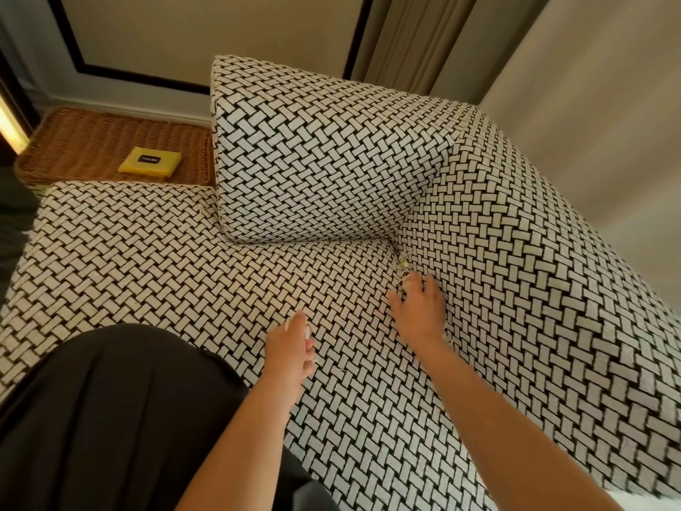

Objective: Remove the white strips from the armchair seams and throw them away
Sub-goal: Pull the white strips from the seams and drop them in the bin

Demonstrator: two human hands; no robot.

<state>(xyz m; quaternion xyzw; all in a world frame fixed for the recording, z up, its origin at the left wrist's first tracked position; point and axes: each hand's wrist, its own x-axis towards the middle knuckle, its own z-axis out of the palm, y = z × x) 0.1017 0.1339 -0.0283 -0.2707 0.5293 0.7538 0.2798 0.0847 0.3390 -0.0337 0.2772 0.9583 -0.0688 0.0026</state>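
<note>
The armchair seat (184, 260) is covered in a black-and-white woven pattern. A cluster of white strips (404, 268) sticks out of the seam where the seat meets the right armrest (516, 252). My right hand (418, 307) lies at that seam, thumb and forefinger pinching the lowest strips of the cluster. My left hand (291, 348) hovers over the seat to the left, its fingers curled round a few white strips that poke out by the fingertips.
The back cushion (313, 149) stands behind the seam. A wicker tray (73, 142) with a yellow packet (150, 162) sits on the floor at the far left. My dark skirt (110, 418) covers the seat's near left part. Curtains hang at the back right.
</note>
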